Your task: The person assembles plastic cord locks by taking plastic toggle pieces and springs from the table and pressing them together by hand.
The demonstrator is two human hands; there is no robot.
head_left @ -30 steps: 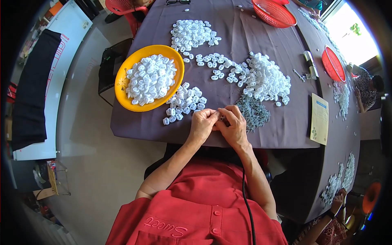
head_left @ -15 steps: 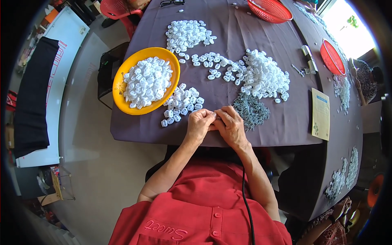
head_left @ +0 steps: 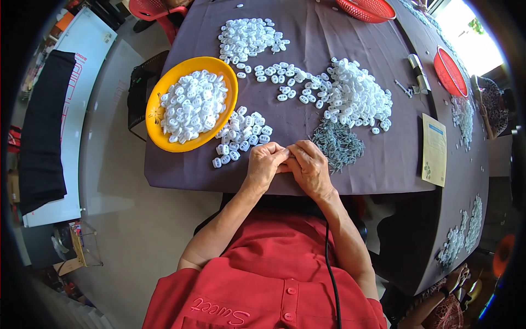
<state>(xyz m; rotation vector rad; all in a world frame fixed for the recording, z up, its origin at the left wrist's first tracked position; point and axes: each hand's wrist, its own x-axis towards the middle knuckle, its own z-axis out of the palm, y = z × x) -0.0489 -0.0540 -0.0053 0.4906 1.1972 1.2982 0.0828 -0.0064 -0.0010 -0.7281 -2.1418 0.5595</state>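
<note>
Fingertips meet at the table's near edge: the left hand (head_left: 264, 165) pinched closed, the right hand (head_left: 310, 167) curled closed against it, and whatever sits between them is hidden, so I can't tell what they grip. Just beside the right hand, there's the heap of small grey pieces (head_left: 337, 145), and right behind that the big pile of white oval pieces (head_left: 359, 93), with strays trailing leftward. Near the left hand, a smaller white cluster (head_left: 244, 134) crowds up to the yellow plate (head_left: 155, 123), itself heaped with more whites. Farther back, another white pile (head_left: 249, 39)! Out right, a yellowish printed sheet (head_left: 434, 151) and a red basket (head_left: 450, 71); a second red basket (head_left: 367, 11) at the far side. Below, a black cable (head_left: 332, 268) hangs down the red shirt (head_left: 257, 274), close by the right forearm.
</note>
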